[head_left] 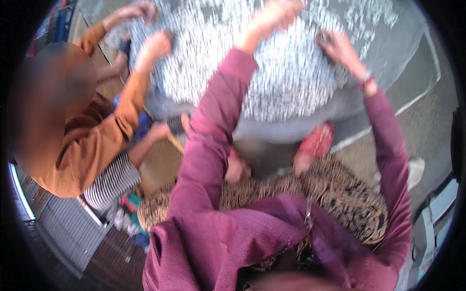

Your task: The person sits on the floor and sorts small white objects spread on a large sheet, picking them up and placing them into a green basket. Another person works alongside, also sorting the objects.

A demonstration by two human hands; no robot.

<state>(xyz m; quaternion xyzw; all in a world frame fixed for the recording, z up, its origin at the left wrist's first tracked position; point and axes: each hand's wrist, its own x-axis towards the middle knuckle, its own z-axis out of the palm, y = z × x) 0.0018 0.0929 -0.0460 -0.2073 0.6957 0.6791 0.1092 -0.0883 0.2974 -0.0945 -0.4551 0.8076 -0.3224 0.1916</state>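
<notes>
A wide, dense layer of small whitish, oblong pieces (pixel 281 82) covers the sheet in front of me; they are too small and blurred to name. My left hand (pixel 277 18) reaches over the far middle of the layer, its fingers smeared by motion. At the right edge of the pieces is my right hand (pixel 340 48), fingers bent and drawn together. Something dark shows at its fingertips, but I cannot make out what. A red band circles that wrist.
On my left sits a co-worker in an orange-brown sweater (pixel 97 145), with one hand (pixel 156 46) over the left edge of the pieces. A greyish plastic sheet (pixel 398 63) lies beneath the pieces. My feet are in red footwear (pixel 318 139) at its near edge.
</notes>
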